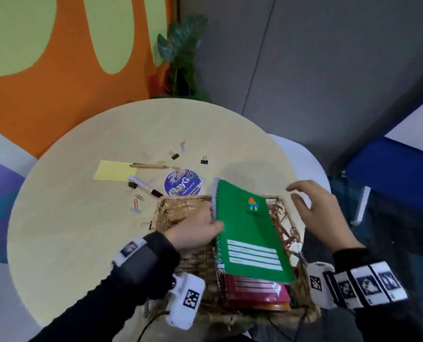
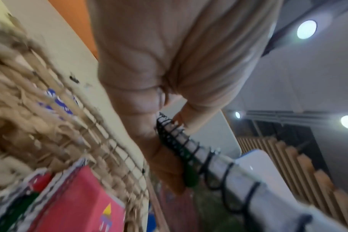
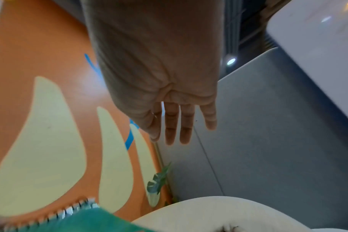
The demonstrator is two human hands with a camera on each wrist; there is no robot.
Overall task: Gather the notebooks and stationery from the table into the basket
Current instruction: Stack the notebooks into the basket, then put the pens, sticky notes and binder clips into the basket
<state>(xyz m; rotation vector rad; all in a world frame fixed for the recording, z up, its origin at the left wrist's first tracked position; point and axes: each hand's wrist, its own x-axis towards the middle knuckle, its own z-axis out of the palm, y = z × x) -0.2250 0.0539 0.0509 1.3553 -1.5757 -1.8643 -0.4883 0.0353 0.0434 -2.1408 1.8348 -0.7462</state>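
My left hand (image 1: 200, 230) grips a green spiral notebook (image 1: 249, 233) by its bound edge and holds it tilted over the wicker basket (image 1: 180, 211). The left wrist view shows my fingers (image 2: 169, 169) curled round the spiral (image 2: 191, 150). A red notebook (image 1: 254, 287) lies in the basket under the green one. My right hand (image 1: 314, 206) hovers just right of the basket, fingers (image 3: 177, 125) straight and spread, holding nothing. On the table lie a yellow notepad (image 1: 115, 171), a wooden pen (image 1: 150, 165), a white marker (image 1: 145, 185), a round sticker (image 1: 183, 181), binder clips (image 1: 204, 161) and paper clips (image 1: 136, 206).
The round beige table (image 1: 70, 230) stands against an orange and green wall (image 1: 57, 70). A potted plant (image 1: 180, 62) rises behind the far edge. Grey partitions (image 1: 328, 70) and a white chair (image 1: 306, 164) are to the right.
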